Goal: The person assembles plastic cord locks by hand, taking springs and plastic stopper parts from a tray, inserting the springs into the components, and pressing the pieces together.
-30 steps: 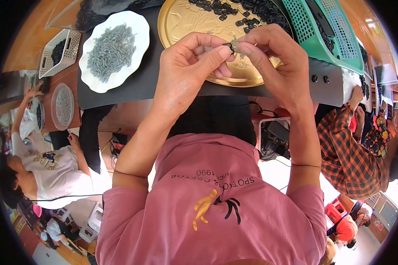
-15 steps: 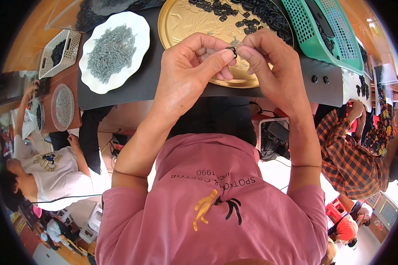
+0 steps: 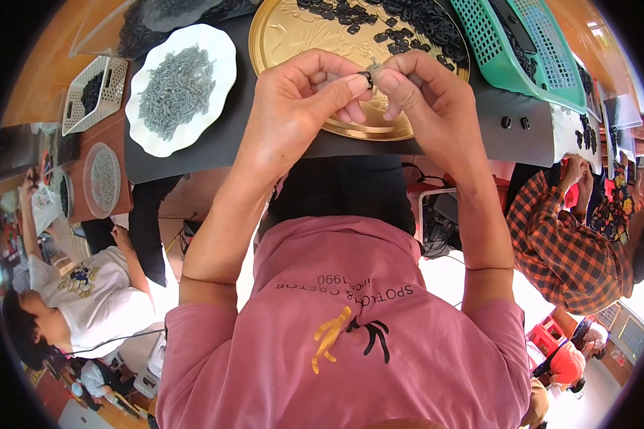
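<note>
The thumb and forefinger of the left hand [image 3: 293, 100] are pinching a small black piece [image 3: 369, 80], up near the top centre of the frame. The right hand [image 3: 436, 104] is just beside it, its thumb and forefinger bent in toward that same piece; from here I can't tell whether those fingers have closed on anything.

Both hands are above the near part of a round gold tray [image 3: 283, 43], and a loose spread of black pieces [image 3: 426, 25] lies across its far and right side. To the right, at the upper right of the frame, sits a green basket [image 3: 488, 64] with dark things inside, and below it two more black pieces [image 3: 506, 122] lie side by side on the dark table [image 3: 215, 149].

Over in the upper left there's a wavy-edged white plate [image 3: 161, 146] heaped with little grey screws [image 3: 175, 93]. Farther out that way are a white basket [image 3: 111, 101] and a round tub [image 3: 88, 179]. A person in a white shirt [image 3: 104, 307] is at the left edge, another in a checked shirt [image 3: 576, 247] at the right.
</note>
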{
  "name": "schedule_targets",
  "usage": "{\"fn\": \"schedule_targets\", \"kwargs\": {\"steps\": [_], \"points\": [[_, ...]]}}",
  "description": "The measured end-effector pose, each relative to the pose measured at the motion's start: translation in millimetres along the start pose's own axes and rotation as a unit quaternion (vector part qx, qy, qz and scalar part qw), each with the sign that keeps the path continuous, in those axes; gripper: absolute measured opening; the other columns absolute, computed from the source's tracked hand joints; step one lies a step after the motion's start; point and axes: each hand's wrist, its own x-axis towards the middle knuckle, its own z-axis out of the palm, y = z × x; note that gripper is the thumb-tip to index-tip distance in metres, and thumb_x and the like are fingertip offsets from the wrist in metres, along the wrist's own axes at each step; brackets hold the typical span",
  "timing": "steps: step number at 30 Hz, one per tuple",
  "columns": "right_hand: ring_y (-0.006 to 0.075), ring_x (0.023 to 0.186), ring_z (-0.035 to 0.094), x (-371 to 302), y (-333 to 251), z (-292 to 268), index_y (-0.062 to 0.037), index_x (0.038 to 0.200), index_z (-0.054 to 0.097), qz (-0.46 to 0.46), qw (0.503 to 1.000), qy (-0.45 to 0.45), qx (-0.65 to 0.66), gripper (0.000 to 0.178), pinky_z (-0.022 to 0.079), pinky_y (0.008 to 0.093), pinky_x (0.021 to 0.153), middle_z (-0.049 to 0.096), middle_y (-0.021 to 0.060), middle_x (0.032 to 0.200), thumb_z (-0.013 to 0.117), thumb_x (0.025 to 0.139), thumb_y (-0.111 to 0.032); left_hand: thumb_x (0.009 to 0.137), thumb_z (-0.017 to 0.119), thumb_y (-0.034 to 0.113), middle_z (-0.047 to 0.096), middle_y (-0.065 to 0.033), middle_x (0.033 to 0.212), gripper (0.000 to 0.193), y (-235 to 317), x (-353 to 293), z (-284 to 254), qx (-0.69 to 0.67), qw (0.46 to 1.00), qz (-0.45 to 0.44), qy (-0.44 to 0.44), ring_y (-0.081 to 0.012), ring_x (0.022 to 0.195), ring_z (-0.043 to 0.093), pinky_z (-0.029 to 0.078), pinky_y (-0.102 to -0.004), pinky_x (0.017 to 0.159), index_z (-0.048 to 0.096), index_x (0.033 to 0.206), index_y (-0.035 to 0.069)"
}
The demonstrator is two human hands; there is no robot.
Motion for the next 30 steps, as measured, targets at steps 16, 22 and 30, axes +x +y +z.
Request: {"fn": "schedule_targets", "kwargs": {"steps": [16,22,30], "points": [[0.0156,0.065,0.054,8.6,-4.6,-16.7,-0.0016,0.089,0.063,-0.127,0.979,-0.045,-0.154,0.010,0.044,0.0268,0.059,0.057,0.0056,0.077,0.065,0.084,-0.011,0.089,0.062,0.011,0.068,-0.0089,0.082,0.017,-1.3,3.2,0.0,-0.004,1.000,-0.029,-0.004,-0.0110,0.067,0.063,0.049,-0.0210,0.061,0.061,0.100,-0.001],[0.0104,0.062,0.051,-0.8,3.0,-13.2,-0.0015,0.088,0.062,-0.018,0.996,-0.050,-0.078,0.010,0.043,0.0244,0.057,0.056,0.0037,0.072,0.065,0.085,-0.011,0.087,0.064,0.007,0.064,-0.0044,0.075,0.013,-3.2,0.0,2.2,0.003,0.999,-0.051,-0.008,-0.0094,0.066,0.062,0.049,-0.0202,0.061,0.061,0.096,-0.003],[0.0040,0.063,0.048,-10.7,7.2,-11.2,0.0014,0.087,0.058,0.041,0.997,-0.057,0.033,0.011,0.042,0.0205,0.055,0.056,0.0007,0.071,0.062,0.089,-0.009,0.087,0.063,0.004,0.064,-0.0048,0.076,0.009,-1.2,-5.2,8.4,0.011,0.998,-0.061,-0.018,-0.0088,0.066,0.061,0.049,-0.0205,0.060,0.060,0.093,-0.002]]}}
